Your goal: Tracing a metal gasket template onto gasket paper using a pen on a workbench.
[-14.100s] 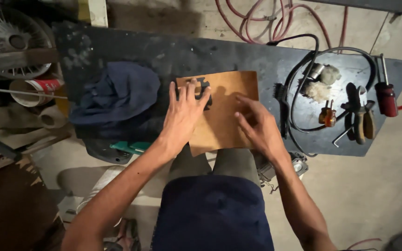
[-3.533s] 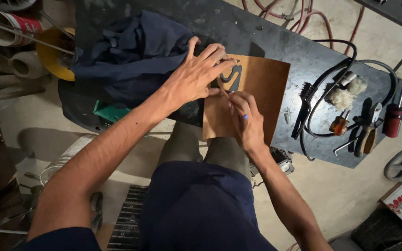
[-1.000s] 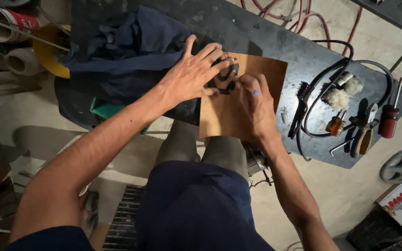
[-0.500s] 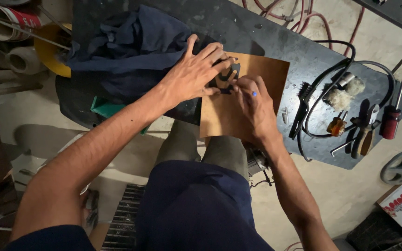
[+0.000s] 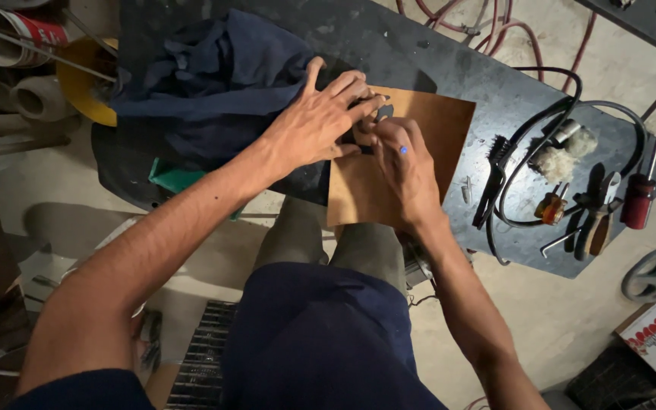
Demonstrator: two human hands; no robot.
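Brown sheet of thin flat card or gasket-like material lies on the dark metal bench top, its near edge hanging off toward my knees. I judge it light, fairly stiff but easy to crease, so best pinned flat from above or lifted by a free edge. On it sits one small dark metal part, mostly hidden; it looks hard and rigid, though I can't make out its shape.

My left hand is spread wide, palm down, fingertips pressing that part onto the sheet. My right hand is curled tight, fingers pinched at the part's edge; whether it grips a tool I cannot tell.

Counting: one brown sheet, one dark part. Beside it, one crumpled navy cloth, one black wire brush, one red-handled screwdriver, one small orange-handled screwdriver, one black cable loop.
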